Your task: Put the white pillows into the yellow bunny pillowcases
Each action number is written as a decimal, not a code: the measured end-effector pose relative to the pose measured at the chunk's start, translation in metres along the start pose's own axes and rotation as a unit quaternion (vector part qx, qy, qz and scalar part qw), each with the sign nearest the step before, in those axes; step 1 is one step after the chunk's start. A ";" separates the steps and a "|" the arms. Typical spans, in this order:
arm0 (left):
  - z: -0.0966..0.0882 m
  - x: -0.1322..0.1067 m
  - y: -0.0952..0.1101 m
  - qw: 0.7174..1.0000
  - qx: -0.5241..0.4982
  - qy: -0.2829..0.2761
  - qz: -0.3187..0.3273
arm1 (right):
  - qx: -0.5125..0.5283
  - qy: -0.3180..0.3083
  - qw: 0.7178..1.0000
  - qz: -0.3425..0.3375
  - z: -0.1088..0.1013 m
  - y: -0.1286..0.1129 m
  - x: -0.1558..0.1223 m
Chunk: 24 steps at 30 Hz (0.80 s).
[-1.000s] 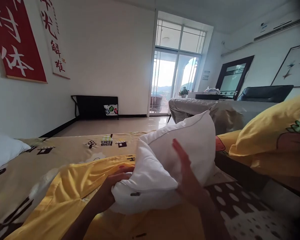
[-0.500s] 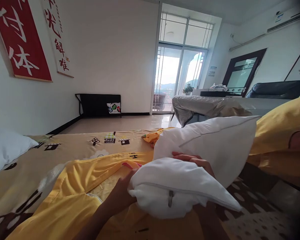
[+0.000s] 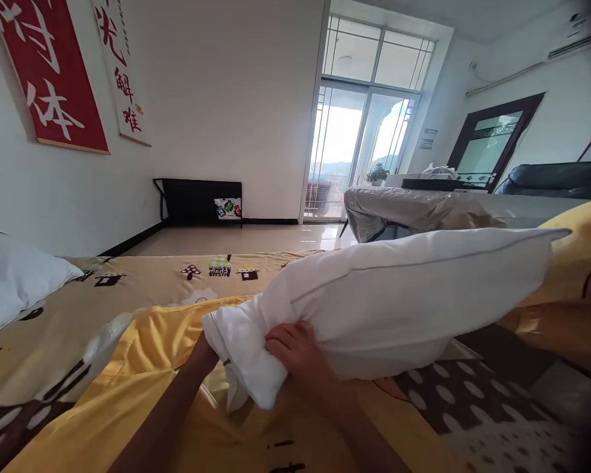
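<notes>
A long white pillow [image 3: 404,295] stretches from the middle of the view to the right, held just above the bed. My right hand [image 3: 295,348] is closed round its bunched near end. My left hand [image 3: 201,358] reaches under that same end from the left; its fingers are hidden behind the pillow. Below both hands lies a yellow pillowcase [image 3: 148,368], crumpled on the patterned bedsheet [image 3: 142,282].
Another white pillow [image 3: 14,282] lies at the left edge of the bed. A yellow pillow [image 3: 584,276] sits at the right. Beyond the bed are a tiled floor, a black rack [image 3: 197,202] by the wall, a covered table [image 3: 398,207] and balcony doors [image 3: 354,154].
The white pillow was folded double between my hands; it has now unfolded and extends to the right. My right hand moved from the fold to grip the near end.
</notes>
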<state>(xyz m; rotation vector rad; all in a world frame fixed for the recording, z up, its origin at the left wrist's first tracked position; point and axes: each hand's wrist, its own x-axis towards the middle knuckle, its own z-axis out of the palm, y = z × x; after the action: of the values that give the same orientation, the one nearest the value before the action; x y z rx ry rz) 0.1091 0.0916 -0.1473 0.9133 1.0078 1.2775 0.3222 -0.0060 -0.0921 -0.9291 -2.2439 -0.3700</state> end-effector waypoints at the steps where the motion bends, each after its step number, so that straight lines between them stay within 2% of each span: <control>1: -0.005 0.003 0.001 1.000 0.005 -0.002 -0.013 | -0.003 -0.038 0.999 0.006 0.014 0.006 -0.003; 4: -0.016 0.009 0.006 0.999 0.026 -0.009 -0.038 | 0.005 -0.142 0.989 0.036 0.038 0.015 -0.012; 7: -0.021 0.011 0.014 0.998 0.054 0.026 -0.017 | 0.012 -0.196 0.978 0.067 0.042 0.014 -0.017; 10: -0.016 0.008 0.029 0.987 0.096 0.112 0.057 | 0.007 -0.213 0.973 0.093 0.043 0.014 -0.019; 11: -0.013 0.004 0.035 0.981 0.119 0.122 0.087 | 0.006 -0.215 0.971 0.102 0.045 0.016 -0.019; 12: -0.008 -0.003 0.042 0.975 0.155 0.106 0.119 | 0.006 -0.217 0.970 0.111 0.047 0.018 -0.020; 13: -0.003 -0.011 0.048 0.965 0.205 0.062 0.152 | 0.005 -0.218 0.968 0.120 0.048 0.019 -0.020; 14: 0.003 -0.021 0.053 0.945 0.266 -0.005 0.189 | 0.006 -0.217 0.968 0.128 0.050 0.021 -0.020; 15: 0.010 -0.031 0.057 0.912 0.332 -0.081 0.227 | 0.009 -0.213 0.968 0.135 0.051 0.022 -0.020; 17: 0.027 -0.052 0.057 0.814 0.452 -0.208 0.300 | 0.013 -0.201 0.969 0.145 0.052 0.023 -0.021; 18: 0.035 -0.061 0.054 0.768 0.497 -0.234 0.328 | 0.015 -0.196 0.969 0.150 0.051 0.023 -0.020; 19: 0.042 -0.067 0.048 0.729 0.538 -0.239 0.348 | 0.017 -0.193 0.969 0.153 0.051 0.022 -0.020; 21: 0.054 -0.073 0.034 0.673 0.610 -0.209 0.362 | 0.016 -0.198 0.967 0.156 0.051 0.022 -0.021; 24: 0.061 -0.068 0.015 0.625 0.677 -0.171 0.350 | 0.013 -0.214 0.965 0.150 0.050 0.022 -0.021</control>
<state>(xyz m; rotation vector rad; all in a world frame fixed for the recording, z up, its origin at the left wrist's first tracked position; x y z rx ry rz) 0.1614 0.0261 -0.1080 2.8327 1.2782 0.6059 0.3245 0.0227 -0.1433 -1.4212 -2.4233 0.0024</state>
